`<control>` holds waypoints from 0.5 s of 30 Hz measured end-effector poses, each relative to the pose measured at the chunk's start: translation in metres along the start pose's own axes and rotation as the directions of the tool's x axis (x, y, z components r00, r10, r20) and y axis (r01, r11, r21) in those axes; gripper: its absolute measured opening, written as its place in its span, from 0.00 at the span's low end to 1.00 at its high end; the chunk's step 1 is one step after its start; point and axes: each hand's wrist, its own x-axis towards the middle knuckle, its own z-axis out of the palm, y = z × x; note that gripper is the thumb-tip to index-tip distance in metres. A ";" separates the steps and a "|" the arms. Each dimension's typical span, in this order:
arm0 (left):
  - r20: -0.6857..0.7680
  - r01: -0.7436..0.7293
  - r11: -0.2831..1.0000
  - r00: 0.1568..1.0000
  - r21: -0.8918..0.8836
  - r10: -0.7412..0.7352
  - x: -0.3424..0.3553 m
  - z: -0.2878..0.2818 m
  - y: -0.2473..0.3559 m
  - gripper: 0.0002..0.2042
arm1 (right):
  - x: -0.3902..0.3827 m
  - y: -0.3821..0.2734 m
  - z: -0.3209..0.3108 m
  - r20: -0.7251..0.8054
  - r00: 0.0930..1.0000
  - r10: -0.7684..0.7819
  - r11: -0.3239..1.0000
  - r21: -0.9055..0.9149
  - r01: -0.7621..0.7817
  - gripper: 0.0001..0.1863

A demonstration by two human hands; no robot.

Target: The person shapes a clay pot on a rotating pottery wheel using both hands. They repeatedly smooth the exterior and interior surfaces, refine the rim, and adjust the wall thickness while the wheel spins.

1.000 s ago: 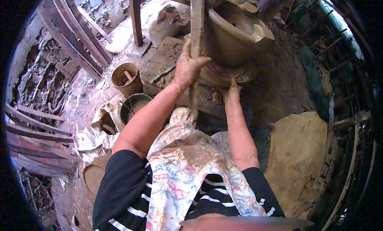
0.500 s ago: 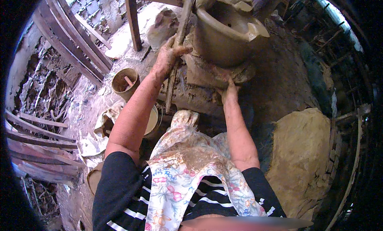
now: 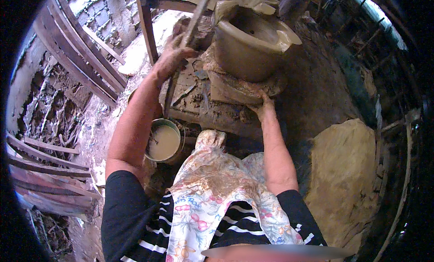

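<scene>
A large wet clay vessel [image 3: 246,58] with an uneven rim and a pale spout-like lip on its right stands on a muddy round base [image 3: 271,86] ahead of me. My right hand [image 3: 266,106] grips the near edge of that base, thumb on top and fingers partly hidden below. To the left of the vessel, my left hand [image 3: 172,56] is closed around a long wooden stick [image 3: 197,18], held slanting with its upper end leaning right. The stick stays apart from the vessel.
A bucket of cloudy liquid [image 3: 163,142] stands by my left forearm. Clay scraps and a thin flat tool [image 3: 184,94] lie on the muddy work surface [image 3: 212,111]. Wooden planks [image 3: 86,49] lean at left. A tan sack-like sheet [image 3: 341,171] is at right.
My left hand and the stick have moved left, away from the vessel, baring the work surface and bucket. My right hand remains at the base, and the vessel looks much the same.
</scene>
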 end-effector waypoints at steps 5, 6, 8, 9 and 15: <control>-0.056 -0.267 0.881 0.948 0.390 0.313 0.015 -0.041 0.015 0.36 | 0.015 0.000 -0.017 0.014 0.999 0.053 0.999 0.001 -0.053 0.33; -0.046 -0.320 0.672 0.884 0.668 0.466 0.017 -0.049 0.021 0.37 | 0.018 0.000 -0.020 0.027 0.998 0.053 0.999 0.001 -0.053 0.33; -0.119 -0.175 0.742 0.938 0.647 0.326 0.021 -0.057 0.031 0.37 | 0.021 -0.001 -0.023 0.035 0.997 0.073 0.997 -0.011 -0.073 0.32; -0.098 -0.172 0.675 0.934 0.717 0.343 0.022 -0.059 0.035 0.37 | 0.021 -0.002 -0.023 0.057 0.996 0.066 0.998 -0.006 -0.066 0.32; 0.072 -0.228 0.479 0.944 0.848 0.322 0.027 -0.058 0.047 0.36 | 0.010 -0.012 -0.019 0.056 0.996 0.066 0.998 -0.022 -0.065 0.31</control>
